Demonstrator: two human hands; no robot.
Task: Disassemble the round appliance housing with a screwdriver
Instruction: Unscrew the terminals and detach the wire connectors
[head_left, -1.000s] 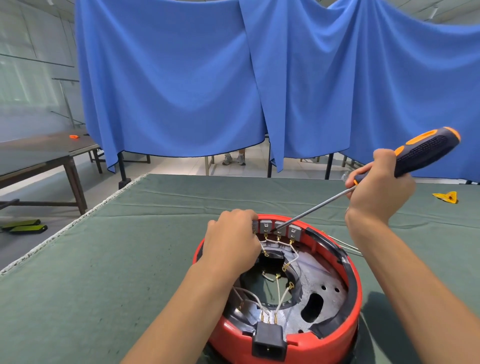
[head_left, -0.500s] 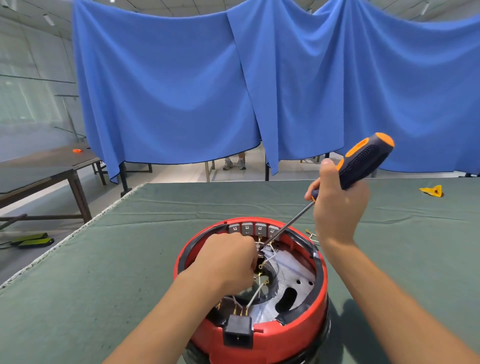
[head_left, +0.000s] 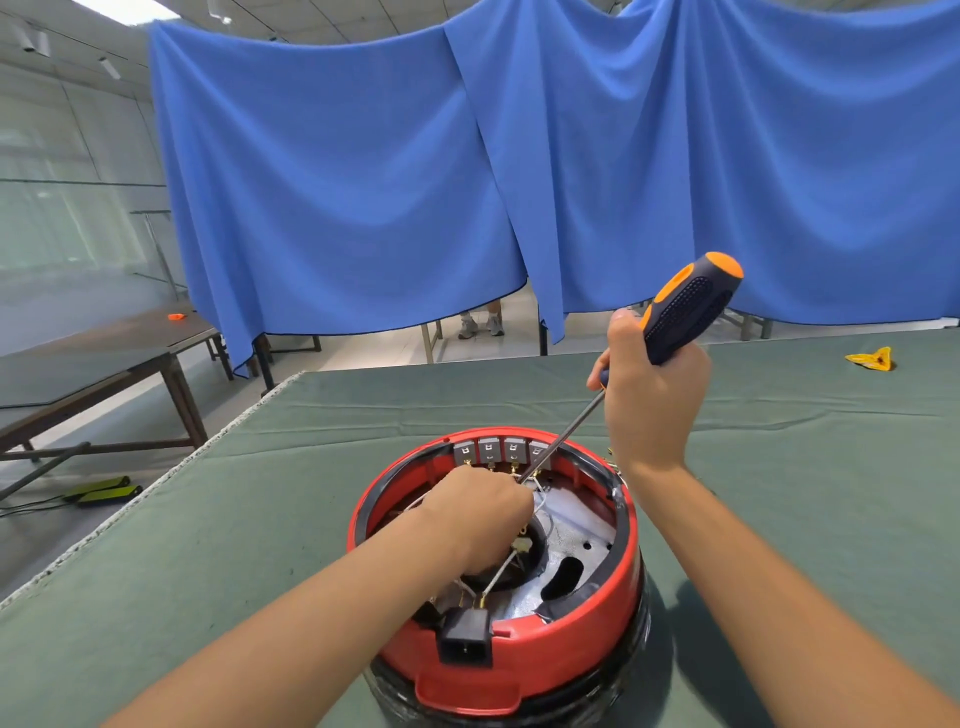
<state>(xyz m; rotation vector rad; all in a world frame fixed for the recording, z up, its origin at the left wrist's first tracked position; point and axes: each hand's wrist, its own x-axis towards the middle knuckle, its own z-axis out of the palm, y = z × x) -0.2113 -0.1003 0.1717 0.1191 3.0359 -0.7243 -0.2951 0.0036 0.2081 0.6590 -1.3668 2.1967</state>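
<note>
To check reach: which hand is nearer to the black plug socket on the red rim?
Left. The left hand is inside the housing, just beyond the socket; the right hand is raised beyond the far rim.

Red housing (head_left: 524, 660), orange-and-black screwdriver (head_left: 685, 306), blue curtain (head_left: 467, 171)

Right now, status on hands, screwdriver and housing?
Right hand grips screwdriver, shaft angled into red housing. Left hand inside, fingers hidden. White wires crowd the tip.

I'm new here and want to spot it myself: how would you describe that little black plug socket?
Find the round red housing on the green table. On its near rim sits a black socket, wires running into its back. Unlike the four grey blocks on the far rim, it is black and alone.
</note>
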